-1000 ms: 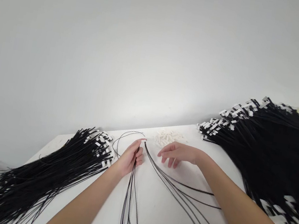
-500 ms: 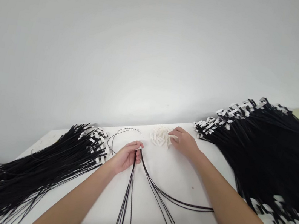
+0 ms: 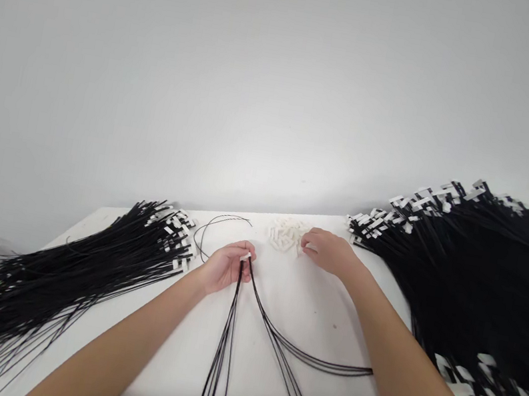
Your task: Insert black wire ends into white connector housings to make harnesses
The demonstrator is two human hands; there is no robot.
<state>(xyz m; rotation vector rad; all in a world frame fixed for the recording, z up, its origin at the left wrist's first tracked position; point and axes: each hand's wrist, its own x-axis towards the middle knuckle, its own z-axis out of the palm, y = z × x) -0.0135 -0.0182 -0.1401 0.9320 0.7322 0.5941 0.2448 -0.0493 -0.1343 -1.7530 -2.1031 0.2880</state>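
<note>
The left hand (image 3: 225,266) is pinching the upper ends of a few thin black wires (image 3: 223,346) between thumb and fingers, probably so that the ends are staying together while the long parts are hanging over the near edge of the white table (image 3: 288,297). On the far left a big heap of black wires with white tags (image 3: 80,268) is lying. A loose black wire loop (image 3: 219,224) is resting just behind the left hand. Further right, the right hand (image 3: 329,251) is touching the pile of small white plastic pieces (image 3: 284,235) with bent fingers; I cannot tell if one piece is between them. On the right a second, bigger heap of tagged black wires (image 3: 479,274) is spreading. One second ago the right hand was hovering open near the left hand; now it is reaching the pile.
</note>
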